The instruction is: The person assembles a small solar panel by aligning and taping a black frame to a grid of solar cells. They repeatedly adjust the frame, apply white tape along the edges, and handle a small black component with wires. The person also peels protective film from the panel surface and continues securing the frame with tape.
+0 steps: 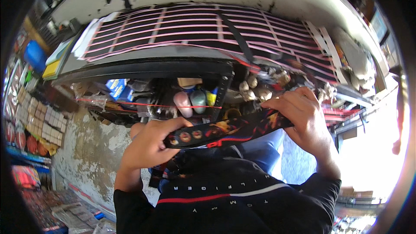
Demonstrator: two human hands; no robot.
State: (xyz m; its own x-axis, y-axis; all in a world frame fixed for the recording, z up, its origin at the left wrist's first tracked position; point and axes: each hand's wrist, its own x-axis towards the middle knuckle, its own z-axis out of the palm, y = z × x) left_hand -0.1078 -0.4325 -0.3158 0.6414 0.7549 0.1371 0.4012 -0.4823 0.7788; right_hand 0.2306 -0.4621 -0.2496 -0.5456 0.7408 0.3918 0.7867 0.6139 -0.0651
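A wide dark fabric strap (229,131) with an orange and red flame-like print and small round emblems is stretched in front of my chest. My left hand (149,144) is closed on its left end, the thumb lying along the top. At the other end, my right hand (303,119) grips the strap between thumb and fingers, a little higher, so the strap slopes up to the right. Another stretch of printed strap (161,174) hangs below my left hand; whether it is the same piece I cannot tell.
Beyond my hands stands a table bearing a large sheet (186,25) of black strips with pink lines. A narrow dark strap (237,37) lies across it. The shelf below holds a pink thread cone (182,104), a grey-green cone (198,101) and a blue box (117,88).
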